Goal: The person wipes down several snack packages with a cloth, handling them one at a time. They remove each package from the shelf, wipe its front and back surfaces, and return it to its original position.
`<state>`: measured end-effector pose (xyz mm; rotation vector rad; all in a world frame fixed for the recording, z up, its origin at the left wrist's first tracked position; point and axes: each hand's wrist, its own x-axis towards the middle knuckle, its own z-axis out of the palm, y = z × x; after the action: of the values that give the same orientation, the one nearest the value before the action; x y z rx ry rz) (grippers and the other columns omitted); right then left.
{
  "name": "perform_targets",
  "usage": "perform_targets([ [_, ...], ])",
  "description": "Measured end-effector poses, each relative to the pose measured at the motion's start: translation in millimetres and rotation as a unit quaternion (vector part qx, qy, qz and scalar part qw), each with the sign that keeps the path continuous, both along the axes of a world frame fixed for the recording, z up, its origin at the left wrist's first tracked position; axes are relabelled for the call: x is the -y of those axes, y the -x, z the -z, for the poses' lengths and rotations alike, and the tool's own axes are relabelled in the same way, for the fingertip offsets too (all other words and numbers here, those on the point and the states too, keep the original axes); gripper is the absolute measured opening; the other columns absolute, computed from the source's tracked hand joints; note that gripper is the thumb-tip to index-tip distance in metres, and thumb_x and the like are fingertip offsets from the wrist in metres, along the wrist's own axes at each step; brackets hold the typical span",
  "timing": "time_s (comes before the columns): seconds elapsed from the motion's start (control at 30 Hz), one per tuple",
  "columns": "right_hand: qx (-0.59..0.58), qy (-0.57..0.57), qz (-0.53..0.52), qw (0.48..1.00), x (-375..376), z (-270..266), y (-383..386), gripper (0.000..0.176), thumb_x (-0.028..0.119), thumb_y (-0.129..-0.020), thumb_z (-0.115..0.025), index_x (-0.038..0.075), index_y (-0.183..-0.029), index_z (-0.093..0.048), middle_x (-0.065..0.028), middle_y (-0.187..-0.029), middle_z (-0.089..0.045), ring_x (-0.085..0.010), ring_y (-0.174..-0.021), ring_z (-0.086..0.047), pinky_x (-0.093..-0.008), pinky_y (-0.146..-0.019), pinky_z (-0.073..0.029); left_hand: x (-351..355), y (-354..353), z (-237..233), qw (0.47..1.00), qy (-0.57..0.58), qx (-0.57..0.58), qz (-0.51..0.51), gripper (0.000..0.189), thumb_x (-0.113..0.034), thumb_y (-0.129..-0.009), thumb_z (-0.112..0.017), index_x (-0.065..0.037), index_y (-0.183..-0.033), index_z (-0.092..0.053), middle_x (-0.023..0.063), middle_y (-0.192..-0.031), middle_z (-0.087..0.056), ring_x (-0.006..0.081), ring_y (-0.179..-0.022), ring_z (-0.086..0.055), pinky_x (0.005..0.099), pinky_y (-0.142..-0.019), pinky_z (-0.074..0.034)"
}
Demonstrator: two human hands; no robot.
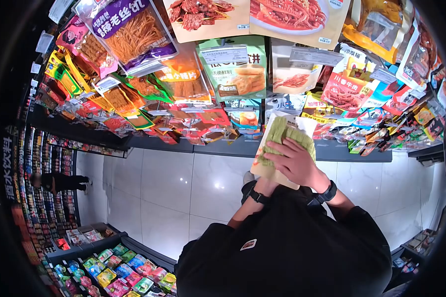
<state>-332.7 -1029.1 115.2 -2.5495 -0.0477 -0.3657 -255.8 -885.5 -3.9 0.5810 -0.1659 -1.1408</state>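
A pale snack packet with a green cloth [293, 129] lying over its face is held in front of the hanging shelf. My right hand [295, 161] rests on the cloth and the packet [273, 171], its fingers spread over them. Below the packet is my left hand [266, 186], its fingers hidden behind the packet. Dark bands circle both wrists. Just above hang a green snack bag [238, 74] and a red and white bag [349, 81].
Rows of hanging snack bags [139, 37] with price tags fill the top. Pale tiles [166, 183] cover the floor. A person in dark clothes [59, 182] stands at the far left by stocked shelves. A bin of colourful packets [119, 272] is at the lower left.
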Motion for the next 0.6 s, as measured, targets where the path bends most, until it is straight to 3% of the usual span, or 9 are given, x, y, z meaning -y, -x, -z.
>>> perform_targets([
  [0.13, 0.002, 0.042, 0.037, 0.998, -12.4, -0.9, -3.0, 0.042, 0.02, -0.094, -0.064, 0.023, -0.135, -0.067, -0.0022, -0.153, -0.054, -0.0327, -0.131, -0.055, -0.0496, -0.121, -0.034, 7.8, 1.3, -0.3, 0.999, -0.02, 0.044, -0.015, 0.051, -0.039, -0.113, -0.032, -0.008, -0.152, -0.039, 0.0136, -0.149, -0.05, 0.0276, -0.135, -0.054, 0.0408, -0.114, -0.046],
  [0.2, -0.007, 0.046, -0.071, 0.996, -18.2, 0.0, 3.8, 0.044, 0.02, -0.093, -0.064, 0.024, -0.137, -0.066, -0.0009, -0.152, -0.055, -0.034, -0.131, -0.055, -0.0493, -0.121, -0.033, 10.0, 3.2, 0.0, 0.997, -0.035, 0.074, -0.017, 0.051, -0.039, -0.113, -0.032, -0.008, -0.153, -0.038, 0.0137, -0.15, -0.049, 0.0276, -0.135, -0.053, 0.041, -0.114, -0.045],
  [0.37, -0.011, 0.058, -0.065, 0.996, 1.3, -1.8, 1.6, 0.045, 0.019, -0.092, -0.065, 0.023, -0.137, -0.066, -0.0008, -0.15, -0.056, -0.0363, -0.131, -0.054, -0.0493, -0.121, -0.033, 18.9, 2.0, -2.1, 0.984, -0.081, 0.156, -0.029, 0.052, -0.039, -0.113, -0.031, -0.008, -0.154, -0.037, 0.014, -0.152, -0.048, 0.0278, -0.137, -0.052, 0.0412, -0.115, -0.045],
  [0.4, -0.003, 0.059, -0.019, 0.998, 5.7, -7.9, -2.2, 0.042, 0.019, -0.091, -0.066, 0.022, -0.133, -0.068, -0.0015, -0.15, -0.057, -0.0349, -0.131, -0.054, -0.0481, -0.121, -0.034, 26.4, -1.2, -3.0, 0.988, 0.15, -0.023, -0.004, 0.053, -0.039, -0.113, -0.03, -0.009, -0.157, -0.033, 0.0142, -0.157, -0.042, 0.0284, -0.141, -0.048, 0.0432, -0.117, -0.042],
  [0.43, 0.006, 0.059, 0.028, 0.998, 7.1, -11.5, -4.0, 0.039, 0.02, -0.09, -0.068, 0.02, -0.129, -0.07, -0.0022, -0.149, -0.057, -0.0335, -0.132, -0.054, -0.047, -0.121, -0.034, 30.1, -2.5, -2.2, 0.908, 0.368, -0.2, 0.022, 0.055, -0.04, -0.114, -0.029, -0.01, -0.16, -0.029, 0.0145, -0.162, -0.035, 0.0291, -0.145, -0.043, 0.0452, -0.119, -0.04],
  [0.5, 0.02, 0.083, 0.038, 0.996, 0.7, -8.5, -0.5, 0.036, 0.019, -0.09, -0.068, 0.02, -0.127, -0.072, -0.0018, -0.148, -0.058, -0.0328, -0.131, -0.055, -0.0468, -0.119, -0.036, 22.8, -6.1, -1.9, 0.946, 0.283, -0.159, 0.0, 0.054, -0.04, -0.113, -0.032, -0.01, -0.159, -0.032, 0.0143, -0.16, -0.039, 0.0288, -0.143, -0.046, 0.0453, -0.118, -0.042],
  [0.6, 0.025, 0.059, -0.072, 0.995, -4.4, -11.0, 14.5, 0.037, 0.017, -0.089, -0.069, 0.019, -0.126, -0.072, -0.0015, -0.145, -0.061, -0.0297, -0.129, -0.056, -0.0476, -0.119, -0.036, 18.1, -16.1, 1.3, 0.979, 0.16, -0.118, -0.033, 0.054, -0.04, -0.113, -0.033, -0.01, -0.158, -0.032, 0.0143, -0.16, -0.039, 0.0288, -0.143, -0.046, 0.0453, -0.117, -0.042],
])
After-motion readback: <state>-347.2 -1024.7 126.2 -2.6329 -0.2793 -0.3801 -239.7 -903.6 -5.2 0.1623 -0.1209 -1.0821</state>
